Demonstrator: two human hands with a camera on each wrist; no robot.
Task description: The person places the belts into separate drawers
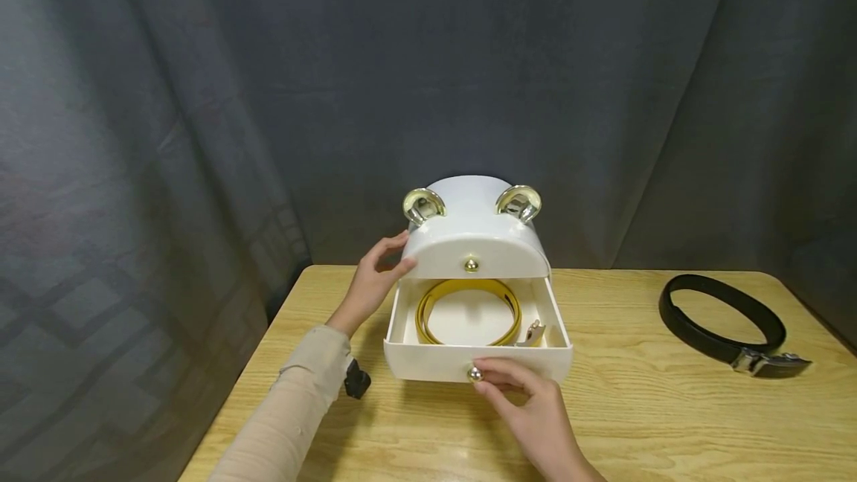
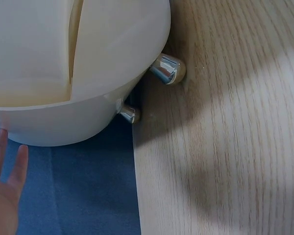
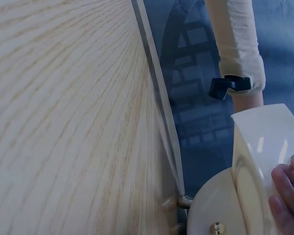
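A white rounded box point(image 1: 472, 203) with shiny gold ears point(image 1: 518, 204) stands on the table, its lower drawer pulled out. Inside the drawer point(image 1: 422, 363) lies a coiled yellow belt point(image 1: 469, 286), its metal buckle point(image 1: 534, 332) at the right. My right hand point(image 1: 535, 411) pinches the round drawer knob point(image 1: 474, 374) between thumb and fingers. My left hand point(image 1: 371, 285) touches the box's left side, thumb near the front edge. In the left wrist view, the straight, spread fingers point(image 2: 18, 171) reach the box wall; part of that hand is out of frame.
A coiled black belt point(image 1: 696, 339) with a silver buckle point(image 1: 750, 361) lies at the right of the wooden table point(image 1: 629, 422). A dark grey curtain point(image 1: 569, 95) hangs behind. Metal feet point(image 2: 169, 68) show under the box. A small black device point(image 1: 357, 379) sits at my left wrist.
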